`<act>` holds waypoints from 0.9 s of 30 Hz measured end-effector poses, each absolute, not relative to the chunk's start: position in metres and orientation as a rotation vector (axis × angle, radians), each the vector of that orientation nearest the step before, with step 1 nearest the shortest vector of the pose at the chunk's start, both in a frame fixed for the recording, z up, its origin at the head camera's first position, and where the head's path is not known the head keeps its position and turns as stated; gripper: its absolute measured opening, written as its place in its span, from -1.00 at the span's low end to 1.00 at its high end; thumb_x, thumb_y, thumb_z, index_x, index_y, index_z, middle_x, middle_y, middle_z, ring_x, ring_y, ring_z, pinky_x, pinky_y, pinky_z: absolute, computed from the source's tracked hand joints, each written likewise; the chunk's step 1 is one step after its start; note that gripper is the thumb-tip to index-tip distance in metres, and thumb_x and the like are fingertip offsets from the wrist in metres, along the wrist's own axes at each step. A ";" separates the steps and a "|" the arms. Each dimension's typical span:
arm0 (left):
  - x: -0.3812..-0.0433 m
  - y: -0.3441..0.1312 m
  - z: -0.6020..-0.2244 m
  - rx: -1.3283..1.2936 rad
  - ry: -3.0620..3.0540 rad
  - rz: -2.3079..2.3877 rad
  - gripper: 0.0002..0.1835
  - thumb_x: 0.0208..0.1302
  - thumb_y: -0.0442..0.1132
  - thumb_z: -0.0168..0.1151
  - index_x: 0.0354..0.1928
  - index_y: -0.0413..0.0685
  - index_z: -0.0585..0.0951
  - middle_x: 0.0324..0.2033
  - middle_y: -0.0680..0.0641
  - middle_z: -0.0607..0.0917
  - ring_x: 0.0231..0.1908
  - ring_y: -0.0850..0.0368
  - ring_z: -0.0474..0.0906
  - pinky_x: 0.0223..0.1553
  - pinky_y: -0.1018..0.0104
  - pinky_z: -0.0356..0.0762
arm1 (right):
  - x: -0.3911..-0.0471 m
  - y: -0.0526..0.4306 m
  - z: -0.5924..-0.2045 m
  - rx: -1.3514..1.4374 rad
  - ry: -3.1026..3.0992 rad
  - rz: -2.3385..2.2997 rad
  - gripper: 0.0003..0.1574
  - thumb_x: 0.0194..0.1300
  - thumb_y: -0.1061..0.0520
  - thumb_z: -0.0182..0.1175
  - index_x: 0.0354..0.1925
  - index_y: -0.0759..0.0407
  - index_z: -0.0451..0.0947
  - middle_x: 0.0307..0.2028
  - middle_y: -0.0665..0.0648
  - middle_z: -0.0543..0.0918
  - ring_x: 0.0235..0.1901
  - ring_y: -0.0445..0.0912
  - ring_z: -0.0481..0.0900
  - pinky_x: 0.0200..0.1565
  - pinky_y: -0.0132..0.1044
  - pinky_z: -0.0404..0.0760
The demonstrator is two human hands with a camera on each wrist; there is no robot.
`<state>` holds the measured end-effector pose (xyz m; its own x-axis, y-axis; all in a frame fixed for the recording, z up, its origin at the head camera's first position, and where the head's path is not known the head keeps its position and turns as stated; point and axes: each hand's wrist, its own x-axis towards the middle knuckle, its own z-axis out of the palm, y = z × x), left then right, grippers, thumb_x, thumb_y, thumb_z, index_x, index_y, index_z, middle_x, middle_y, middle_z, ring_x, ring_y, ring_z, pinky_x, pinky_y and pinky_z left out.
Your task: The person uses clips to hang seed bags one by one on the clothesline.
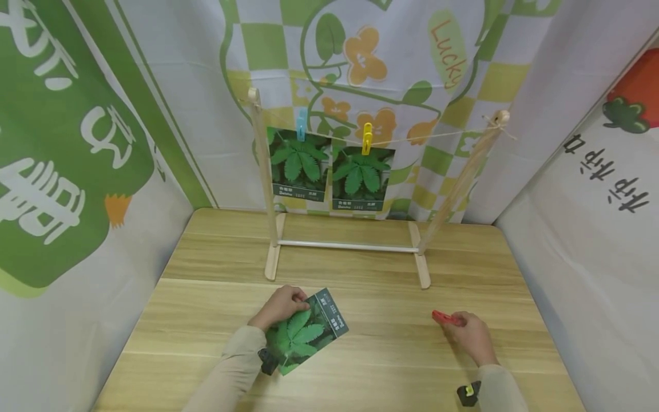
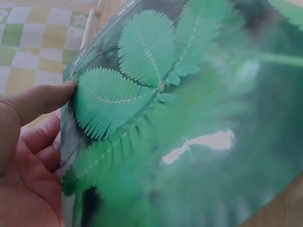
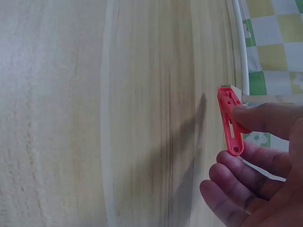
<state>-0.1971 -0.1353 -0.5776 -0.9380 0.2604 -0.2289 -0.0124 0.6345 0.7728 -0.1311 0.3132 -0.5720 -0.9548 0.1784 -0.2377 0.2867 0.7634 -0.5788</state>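
Note:
My left hand (image 1: pixel 283 306) pinches a glossy card with a green leaf picture (image 1: pixel 304 335) at its edge, thumb on the printed face. In the left wrist view the card (image 2: pixel 156 118) is tilted and fills most of the picture. Over the right part of the table my right hand (image 1: pixel 472 336) pinches a red clothespin (image 1: pixel 445 318) between thumb and fingers. The right wrist view shows the clothespin (image 3: pixel 230 120) lengthwise, with the other fingers loosely bent below it. Two like cards (image 1: pixel 298 166) hang from a string, one under a blue clothespin (image 1: pixel 301 125), one under a yellow clothespin (image 1: pixel 367 139).
A wooden rack with two posts (image 1: pixel 265 171) and a white crossbar (image 1: pixel 347 246) stands at the back of the wooden table (image 1: pixel 206 320). The string (image 1: pixel 443 135) runs between the post tops. Behind it hangs a patterned curtain (image 1: pixel 268 46); printed cloths flank both sides.

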 end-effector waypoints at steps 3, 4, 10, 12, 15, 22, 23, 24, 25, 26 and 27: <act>-0.197 -0.135 -0.575 0.186 2.504 1.244 -0.88 0.15 -0.29 0.35 -0.36 -0.23 0.67 -0.50 -0.03 0.65 -0.47 0.20 0.49 -0.42 0.38 0.46 | -0.131 0.312 -0.569 0.352 2.805 -0.976 -0.48 0.25 0.14 0.27 0.06 0.50 0.50 -0.12 0.44 0.65 -0.19 0.13 0.64 -0.17 -0.04 0.64; -0.197 -0.135 -0.575 0.178 2.494 1.254 -0.88 0.15 -0.29 0.35 -0.35 -0.23 0.67 -0.50 -0.03 0.66 -0.47 0.20 0.49 -0.42 0.38 0.47 | -0.131 0.311 -0.568 0.347 2.807 -0.985 -0.47 0.26 0.13 0.27 0.07 0.49 0.49 -0.09 0.45 0.64 -0.15 0.17 0.63 -0.12 0.01 0.63; -0.198 -0.135 -0.573 0.100 2.450 1.314 -0.86 0.18 -0.27 0.35 -0.30 -0.24 0.68 -0.45 -0.03 0.68 -0.42 0.19 0.53 -0.39 0.39 0.48 | -0.133 0.310 -0.564 0.334 2.804 -1.008 -0.45 0.31 0.11 0.23 0.13 0.45 0.46 0.02 0.48 0.58 -0.02 0.24 0.57 -0.01 0.09 0.59; -0.199 -0.136 -0.573 0.078 2.429 1.358 -0.84 0.19 -0.28 0.35 -0.28 -0.25 0.68 -0.43 -0.04 0.70 -0.40 0.19 0.53 -0.37 0.39 0.49 | -0.134 0.310 -0.563 0.330 2.806 -1.026 -0.46 0.32 0.11 0.22 0.14 0.45 0.45 0.02 0.47 0.57 -0.01 0.24 0.57 -0.01 0.08 0.60; -0.201 -0.136 -0.572 0.048 2.386 1.431 -0.83 0.20 -0.28 0.33 -0.25 -0.26 0.67 -0.39 -0.07 0.71 -0.38 0.19 0.54 -0.35 0.40 0.50 | -0.136 0.308 -0.560 0.330 2.824 -1.058 -0.47 0.32 0.12 0.22 0.14 0.45 0.47 0.01 0.47 0.58 -0.02 0.23 0.57 -0.02 0.06 0.61; -0.202 -0.137 -0.569 0.013 2.413 1.475 -0.83 0.21 -0.26 0.33 -0.24 -0.25 0.67 -0.35 -0.08 0.72 -0.35 0.18 0.55 -0.32 0.39 0.50 | -0.139 0.305 -0.555 0.333 2.871 -1.105 -0.47 0.31 0.13 0.25 0.13 0.45 0.48 -0.01 0.44 0.60 -0.07 0.18 0.62 -0.18 -0.22 0.64; -0.202 -0.137 -0.568 0.004 2.413 1.477 -0.83 0.21 -0.26 0.33 -0.24 -0.24 0.67 -0.35 -0.08 0.72 -0.34 0.18 0.55 -0.32 0.38 0.50 | -0.139 0.305 -0.555 0.330 2.874 -1.109 -0.47 0.32 0.13 0.25 0.14 0.44 0.48 -0.01 0.44 0.59 -0.07 0.17 0.61 -0.21 -0.28 0.62; -0.202 -0.136 -0.567 -0.002 2.414 1.482 -0.83 0.21 -0.26 0.33 -0.24 -0.24 0.67 -0.35 -0.08 0.72 -0.34 0.17 0.56 -0.32 0.38 0.50 | -0.140 0.305 -0.554 0.326 2.881 -1.116 -0.47 0.31 0.12 0.26 0.13 0.44 0.48 -0.03 0.43 0.59 -0.08 0.17 0.61 -0.23 -0.34 0.59; -0.201 -0.136 -0.566 -0.006 2.413 1.487 -0.83 0.22 -0.26 0.32 -0.24 -0.24 0.67 -0.35 -0.08 0.72 -0.35 0.17 0.56 -0.32 0.37 0.50 | -0.141 0.305 -0.554 0.326 2.890 -1.116 -0.46 0.31 0.12 0.27 0.13 0.44 0.48 -0.03 0.42 0.59 -0.08 0.16 0.61 -0.25 -0.39 0.56; -0.201 -0.136 -0.565 -0.010 2.413 1.494 -0.84 0.22 -0.27 0.32 -0.24 -0.24 0.67 -0.35 -0.08 0.72 -0.35 0.18 0.56 -0.32 0.37 0.50 | -0.141 0.305 -0.554 0.330 2.899 -1.121 -0.45 0.30 0.12 0.27 0.14 0.44 0.48 -0.05 0.41 0.60 -0.09 0.15 0.61 -0.26 -0.43 0.54; -0.201 -0.136 -0.565 -0.012 2.413 1.500 -0.84 0.22 -0.27 0.31 -0.24 -0.23 0.68 -0.36 -0.07 0.72 -0.35 0.18 0.55 -0.32 0.37 0.50 | -0.142 0.304 -0.554 0.330 2.909 -1.132 -0.45 0.30 0.13 0.28 0.15 0.44 0.48 -0.06 0.41 0.60 -0.09 0.14 0.61 -0.25 -0.45 0.54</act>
